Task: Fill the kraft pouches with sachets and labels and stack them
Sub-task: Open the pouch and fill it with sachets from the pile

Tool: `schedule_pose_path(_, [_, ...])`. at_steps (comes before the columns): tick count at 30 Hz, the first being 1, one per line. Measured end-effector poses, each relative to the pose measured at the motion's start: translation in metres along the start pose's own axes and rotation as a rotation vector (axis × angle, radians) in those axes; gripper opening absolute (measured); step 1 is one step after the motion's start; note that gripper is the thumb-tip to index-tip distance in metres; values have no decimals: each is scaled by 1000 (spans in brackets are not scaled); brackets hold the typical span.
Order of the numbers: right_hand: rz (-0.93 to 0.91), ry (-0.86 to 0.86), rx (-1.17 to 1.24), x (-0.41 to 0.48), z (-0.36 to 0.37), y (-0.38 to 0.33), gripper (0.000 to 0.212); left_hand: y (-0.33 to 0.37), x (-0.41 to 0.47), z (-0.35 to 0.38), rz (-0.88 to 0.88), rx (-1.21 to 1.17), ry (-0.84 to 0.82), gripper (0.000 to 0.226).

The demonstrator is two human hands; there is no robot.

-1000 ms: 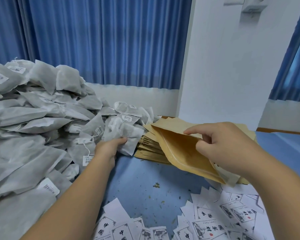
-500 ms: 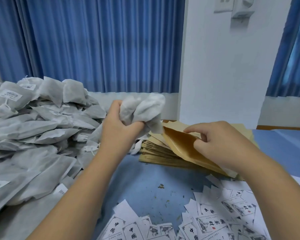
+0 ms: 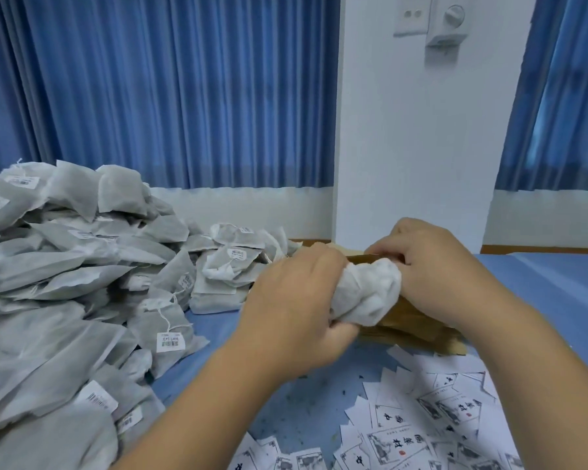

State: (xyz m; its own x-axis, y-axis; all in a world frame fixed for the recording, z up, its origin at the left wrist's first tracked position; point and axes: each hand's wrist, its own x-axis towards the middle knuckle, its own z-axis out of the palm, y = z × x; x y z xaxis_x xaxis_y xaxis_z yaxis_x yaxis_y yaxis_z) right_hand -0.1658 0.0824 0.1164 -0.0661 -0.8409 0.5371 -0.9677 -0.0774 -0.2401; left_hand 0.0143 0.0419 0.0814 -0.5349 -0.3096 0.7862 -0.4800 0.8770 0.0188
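left hand (image 3: 292,307) grips bunched sachet (image 3: 365,293) at kraft pouch (image 3: 401,313) mouth; right hand (image 3: 435,269) pinches pouch edge.

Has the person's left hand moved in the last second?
Yes. The left hand left the sachet pile and travelled right, carrying a white sachet bundle to the kraft pouch that the right hand holds.

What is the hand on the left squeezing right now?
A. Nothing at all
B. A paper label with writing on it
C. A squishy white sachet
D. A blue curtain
C: the left hand grips a bunched-up white sachet right at the mouth of the kraft pouch, which the right hand holds.
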Motion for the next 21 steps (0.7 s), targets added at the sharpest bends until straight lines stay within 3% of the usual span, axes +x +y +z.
schedule_pose_path(3, [33,29,57,0,-1,-1,30,1,1,2,-202,-5,-138,30])
schedule_pose_path(5, [18,17,67,-1,-1,-5,29,3,2,3,-244,31,-180,29])
schedule_pose_path(11, [-25,16,42,-2,3,-18,27,13,3,2,-268,107,-230,38])
schedule_pose_path(16, [37,80,57,0,0,-15,22,16,5,0,-275,-195,-72,54])
schedule_pose_path(21, [93,163,43,0,-3,-10,22,12,5,-3,-140,-250,-260,39])
